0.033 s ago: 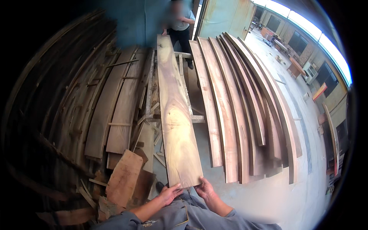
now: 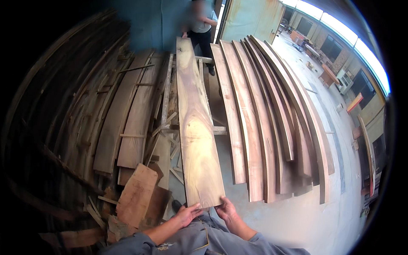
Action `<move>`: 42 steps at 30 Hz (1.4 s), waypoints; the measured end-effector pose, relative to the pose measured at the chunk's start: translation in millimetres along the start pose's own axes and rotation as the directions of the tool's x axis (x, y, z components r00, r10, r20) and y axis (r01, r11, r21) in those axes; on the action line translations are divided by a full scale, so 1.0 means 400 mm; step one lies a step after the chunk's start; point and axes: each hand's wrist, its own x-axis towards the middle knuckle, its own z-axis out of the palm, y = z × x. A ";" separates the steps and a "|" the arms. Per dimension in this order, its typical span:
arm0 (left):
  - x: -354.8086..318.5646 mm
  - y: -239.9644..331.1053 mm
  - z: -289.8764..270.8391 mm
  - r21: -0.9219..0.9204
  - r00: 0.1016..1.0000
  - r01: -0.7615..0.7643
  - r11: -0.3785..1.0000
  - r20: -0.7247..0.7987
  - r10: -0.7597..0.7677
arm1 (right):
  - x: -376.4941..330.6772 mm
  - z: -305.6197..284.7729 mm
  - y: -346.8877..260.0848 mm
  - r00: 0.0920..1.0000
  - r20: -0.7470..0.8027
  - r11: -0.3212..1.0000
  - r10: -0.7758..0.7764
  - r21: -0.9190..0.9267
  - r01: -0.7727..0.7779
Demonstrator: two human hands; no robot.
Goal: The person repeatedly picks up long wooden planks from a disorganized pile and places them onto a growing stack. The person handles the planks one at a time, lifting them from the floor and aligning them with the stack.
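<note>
A long wooden plank (image 2: 199,148) with pale and dark grain stretches straight ahead of me, over a wooden frame (image 2: 219,130). Its near end is gripped at the left corner by my left hand (image 2: 187,213), thumb on top and fingers beneath. At the right corner my right hand (image 2: 226,209) clasps the edge in the same manner. The fingers under the board are mostly hidden. By the far end stands another person (image 2: 201,29), with one hand touching the plank's far left corner.
Several long boards (image 2: 255,140) lie side by side to my right. Stacked planks with spacer sticks (image 2: 135,136) fill the left side, and short offcuts (image 2: 137,195) are heaped near my left forearm. A blue metal door (image 2: 251,21) stands behind; workshop floor (image 2: 340,140) extends at the right.
The far end of the plank has shifted very slightly to the right in view. Both my hands keep their hold on the near end.
</note>
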 end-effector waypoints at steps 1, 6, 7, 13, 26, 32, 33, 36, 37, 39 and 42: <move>-0.001 -0.013 -0.002 -0.003 1.000 0.013 1.000 0.006 -0.013 | -0.013 -0.009 0.004 1.000 -0.014 0.999 -0.012 0.034 0.012; -0.008 -0.084 0.052 -0.044 0.997 0.039 0.998 0.075 -0.035 | -0.097 -0.079 -0.038 0.997 0.008 0.992 -0.075 0.102 0.074; -0.010 -0.089 0.070 -0.006 0.995 0.059 0.998 0.078 -0.058 | -0.086 -0.103 -0.050 0.997 -0.010 0.989 -0.076 0.130 0.076; 0.075 -0.152 0.104 0.232 0.976 0.191 0.954 0.056 -0.209 | -0.079 -0.197 -0.143 0.991 -0.036 0.980 -0.129 0.146 0.133; 0.126 -0.162 0.219 0.634 0.871 0.383 0.672 -0.005 -0.492 | -0.166 -0.219 -0.287 0.962 -0.116 0.965 -0.247 0.061 0.255; 0.177 -0.175 0.189 0.589 0.838 0.474 0.654 -0.075 -0.540 | -0.123 -0.242 -0.280 0.954 -0.157 0.966 -0.254 -0.004 0.257; 0.175 -0.177 0.170 0.582 0.842 0.489 0.649 -0.122 -0.526 | -0.108 -0.253 -0.255 0.956 -0.170 0.970 -0.239 0.001 0.243; 0.165 -0.156 0.144 0.579 0.839 0.527 0.623 -0.238 -0.489 | -0.049 -0.308 -0.174 0.975 -0.126 0.983 -0.181 -0.019 0.180; 0.162 -0.142 0.131 0.584 0.835 0.537 0.609 -0.263 -0.484 | -0.048 -0.296 -0.157 0.974 -0.134 0.983 -0.183 -0.021 0.182; 0.160 -0.119 0.108 0.596 0.833 0.542 0.593 -0.287 -0.473 | -0.049 -0.272 -0.124 0.971 -0.150 0.982 -0.187 -0.025 0.185; 0.160 -0.119 0.080 0.598 0.832 0.542 0.590 -0.284 -0.477 | -0.035 -0.269 -0.108 0.960 -0.211 0.979 -0.186 0.041 0.198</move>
